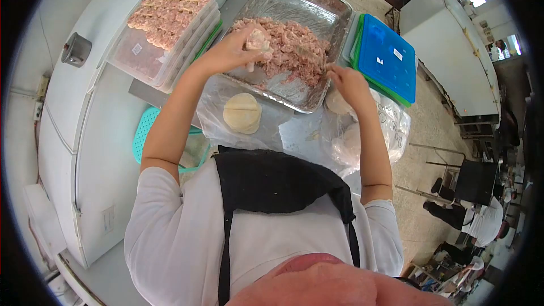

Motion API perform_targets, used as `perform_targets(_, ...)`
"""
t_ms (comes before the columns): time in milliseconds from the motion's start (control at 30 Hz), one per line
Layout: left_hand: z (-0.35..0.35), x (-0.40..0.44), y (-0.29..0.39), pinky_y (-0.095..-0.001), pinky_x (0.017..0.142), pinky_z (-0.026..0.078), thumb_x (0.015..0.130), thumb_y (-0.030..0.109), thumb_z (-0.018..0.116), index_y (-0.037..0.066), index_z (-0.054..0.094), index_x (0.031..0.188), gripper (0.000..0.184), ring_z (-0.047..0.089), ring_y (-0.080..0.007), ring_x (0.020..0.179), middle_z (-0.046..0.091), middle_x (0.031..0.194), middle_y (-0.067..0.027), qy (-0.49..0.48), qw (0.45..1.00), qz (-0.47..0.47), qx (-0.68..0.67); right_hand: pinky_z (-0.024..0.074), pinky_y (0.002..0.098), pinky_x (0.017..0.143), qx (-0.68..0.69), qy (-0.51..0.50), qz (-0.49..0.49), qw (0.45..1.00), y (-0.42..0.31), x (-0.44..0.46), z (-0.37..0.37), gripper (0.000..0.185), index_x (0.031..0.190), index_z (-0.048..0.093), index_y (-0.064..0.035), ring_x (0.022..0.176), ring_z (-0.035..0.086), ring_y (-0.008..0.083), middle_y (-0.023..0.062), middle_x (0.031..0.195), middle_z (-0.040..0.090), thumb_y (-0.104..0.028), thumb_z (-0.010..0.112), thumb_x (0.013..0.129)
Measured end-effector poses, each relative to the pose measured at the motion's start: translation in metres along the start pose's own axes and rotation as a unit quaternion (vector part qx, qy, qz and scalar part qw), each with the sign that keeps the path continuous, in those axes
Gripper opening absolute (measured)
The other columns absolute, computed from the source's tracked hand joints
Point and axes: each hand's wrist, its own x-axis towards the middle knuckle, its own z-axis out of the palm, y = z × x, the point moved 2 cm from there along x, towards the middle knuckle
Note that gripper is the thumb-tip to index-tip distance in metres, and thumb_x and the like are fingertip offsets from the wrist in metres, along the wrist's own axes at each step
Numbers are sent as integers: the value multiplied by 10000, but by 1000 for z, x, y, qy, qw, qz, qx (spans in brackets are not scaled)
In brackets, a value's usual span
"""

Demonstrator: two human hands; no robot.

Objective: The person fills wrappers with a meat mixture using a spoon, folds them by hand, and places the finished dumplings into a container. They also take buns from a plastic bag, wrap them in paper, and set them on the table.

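A deep metal tray (272, 88) holds a mound of ground meat (289, 45). Over its left side, my left hand (235, 51) is closed around a pale, meat-smeared dumpling (258, 41). The fingers partly cover it. My right hand (348, 82) is at the tray's right edge, its fingers pinched on the end of a thin spatula (310, 55) that reaches into the meat; the blade is hard to make out. Nearer my body, a stack of round dough wrappers (242, 113) lies on clear plastic.
At left, stacked clear containers (136, 59) hold rows of meat-filled dumplings (170, 14). Blue and green lids (386, 54) lie right of the tray. A plastic bag (362, 136) with round wrappers sits below them. A turquoise stool (146, 130) stands underneath. Other people (484, 221) are far right.
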Motion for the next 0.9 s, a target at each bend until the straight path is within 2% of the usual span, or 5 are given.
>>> perform_targets(33, -2, -4, 6, -314, 887, 456, 752, 256, 762, 66, 456, 1309, 663, 567, -194, 1036, 590, 1219, -80, -32, 999, 2, -9, 512, 399, 767, 87, 60, -6, 994, -5, -8, -11, 316, 1149, 644, -83, 908, 643, 367, 212, 993, 667, -288, 549, 928)
perform_targets(133, -6, -16, 14, -328, 885, 455, 761, 218, 749, 67, 524, 1235, 546, 569, -212, 992, 615, 1159, -85, 54, 979, 194, 45, 497, 374, 796, 298, 61, -35, 952, -45, -30, -40, 317, 1151, 643, -65, 907, 643, 362, 224, 994, 662, -280, 558, 934)
perform_targets(333, -18, -19, 4, -367, 934, 436, 749, 285, 758, 45, 625, 1102, 447, 566, -287, 1075, 636, 1097, -156, -106, 978, 133, 121, 496, 352, 766, 165, 42, -135, 976, -108, -34, -45, 304, 1131, 651, -59, 861, 642, 323, 175, 967, 671, -266, 598, 914)
perform_targets(433, -29, -30, -17, -384, 959, 422, 736, 339, 767, 37, 616, 1156, 538, 550, -314, 1127, 625, 1138, -186, -2, 986, 126, 106, 494, 382, 746, 82, 68, -121, 987, -146, -40, -62, 302, 1125, 649, -64, 849, 635, 325, 164, 952, 669, -268, 599, 908)
perform_targets(900, -157, -90, -62, -371, 968, 427, 716, 419, 781, -65, 517, 1268, 780, 567, -300, 1139, 586, 1210, -242, 49, 996, 28, 65, 496, 387, 723, 87, 93, -138, 982, -267, 14, -10, 283, 1113, 622, -51, 807, 638, 343, 171, 897, 658, -267, 558, 943)
